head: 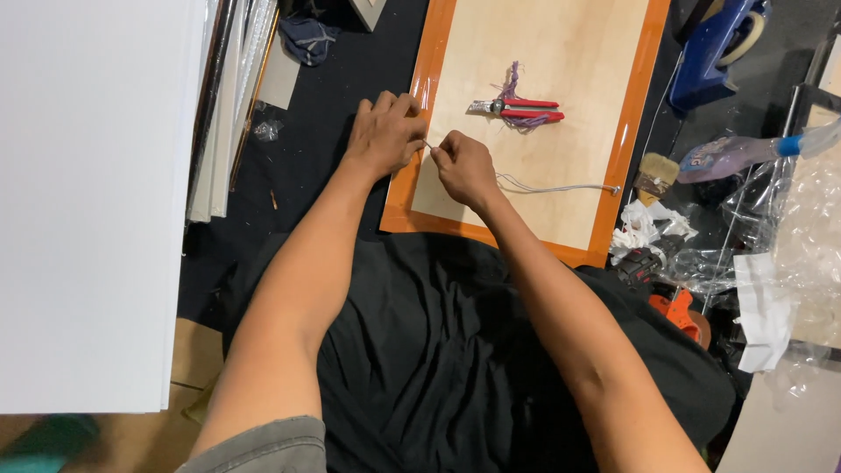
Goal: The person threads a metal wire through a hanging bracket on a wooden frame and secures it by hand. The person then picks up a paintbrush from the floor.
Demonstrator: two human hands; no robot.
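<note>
My left hand (383, 133) rests on the left orange edge of a pale wooden board (543, 52), fingers curled and pinching the end of a thin grey wire (561, 187). My right hand (464, 166) sits right beside it on the board, also pinching that wire near its left end. The wire runs right across the board to a small fitting by the right orange edge. Red-handled pliers (521, 109) lie on the board beyond my hands, with a tuft of purple thread (511, 83) around them.
A large white panel (88, 193) fills the left side, with stacked sheets at its edge. A blue tape dispenser (723, 44), a brush (655, 172), crumpled paper, clear plastic wrap (802, 219) and an orange-black tool (674, 307) crowd the right. Black cloth covers my lap.
</note>
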